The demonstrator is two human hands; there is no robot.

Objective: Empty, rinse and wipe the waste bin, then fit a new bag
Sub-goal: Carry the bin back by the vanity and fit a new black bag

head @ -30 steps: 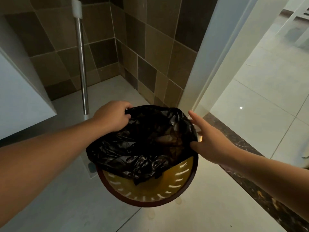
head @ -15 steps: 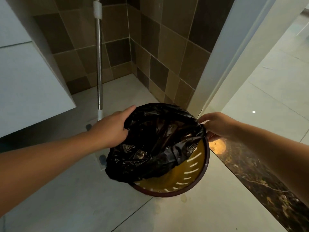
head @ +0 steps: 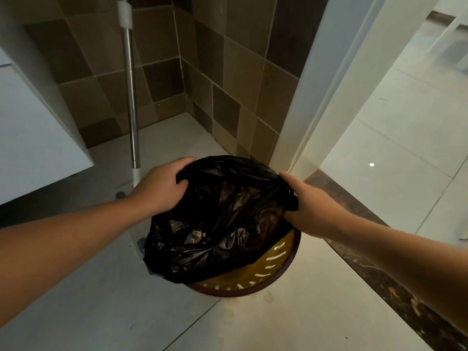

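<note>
Item: black bag over waste bin, rim bare at 5 o'clock. I see L hand gripping bag edge at 10; R hand gripping at 2.

The bag lies over the bin, apparently tucked inside; a pole stands behind-left, a doorframe behind-right.

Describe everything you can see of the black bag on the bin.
The black bag is thin, glossy, crumpled plastic, draped over the far and left parts of the round bin's rim, leaving the near right yellow slotted inside uncovered. The left hand grips its far left edge; the right hand grips its right edge.
</note>
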